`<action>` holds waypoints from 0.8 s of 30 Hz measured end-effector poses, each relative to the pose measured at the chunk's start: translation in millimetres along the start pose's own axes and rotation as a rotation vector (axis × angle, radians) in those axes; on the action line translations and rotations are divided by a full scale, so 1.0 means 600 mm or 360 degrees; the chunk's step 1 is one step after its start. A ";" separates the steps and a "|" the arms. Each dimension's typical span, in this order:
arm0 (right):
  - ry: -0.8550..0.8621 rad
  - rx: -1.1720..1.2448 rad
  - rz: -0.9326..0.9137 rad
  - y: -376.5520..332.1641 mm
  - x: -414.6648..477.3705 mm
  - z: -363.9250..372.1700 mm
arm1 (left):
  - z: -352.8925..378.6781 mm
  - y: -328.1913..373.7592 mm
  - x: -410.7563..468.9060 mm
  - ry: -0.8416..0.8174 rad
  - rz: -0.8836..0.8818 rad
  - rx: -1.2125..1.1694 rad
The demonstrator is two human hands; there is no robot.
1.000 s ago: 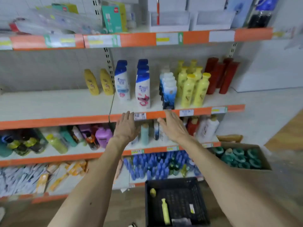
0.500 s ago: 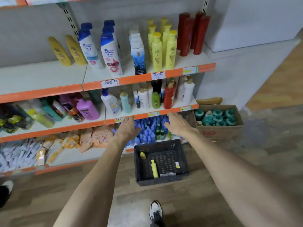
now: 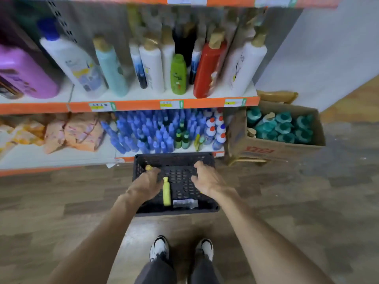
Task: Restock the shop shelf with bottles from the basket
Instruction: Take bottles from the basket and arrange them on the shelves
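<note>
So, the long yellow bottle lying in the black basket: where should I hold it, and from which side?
Probably take the yellow bottle around the middle of its body, from above, fingers across its narrow width. It lies flat on the basket floor, cap toward the shelf, its upper side uncovered. The left hand is right beside it.

Wood-plank floor (image 3: 61,201), pale wall (image 3: 328,48) at right, open cardboard box (image 3: 276,149) on floor below it
</note>
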State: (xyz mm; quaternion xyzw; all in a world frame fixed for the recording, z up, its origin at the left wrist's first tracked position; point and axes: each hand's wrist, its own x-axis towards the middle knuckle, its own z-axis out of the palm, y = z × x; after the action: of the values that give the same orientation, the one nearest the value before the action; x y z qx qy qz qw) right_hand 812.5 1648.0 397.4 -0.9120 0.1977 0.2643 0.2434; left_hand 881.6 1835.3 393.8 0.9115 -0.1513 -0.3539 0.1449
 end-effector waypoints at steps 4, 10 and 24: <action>-0.0167 -0.0016 0.0037 0.106 0.159 0.195 | 0.218 -0.087 0.155 -0.0175 -0.0078 0.0007; -0.0474 -0.0073 0.0019 0.249 0.378 0.452 | 0.472 -0.207 0.388 -0.0203 -0.0087 0.0127; -0.1152 -0.0582 0.0025 0.353 0.638 0.680 | 0.663 -0.357 0.679 -0.0111 -0.0098 0.0108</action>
State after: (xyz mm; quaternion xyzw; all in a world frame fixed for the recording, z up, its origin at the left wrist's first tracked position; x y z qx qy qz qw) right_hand 851.0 1613.0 -198.7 -0.7868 0.0560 0.6009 0.1291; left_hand 931.1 1814.3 -212.2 0.9073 -0.1401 -0.3844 0.0974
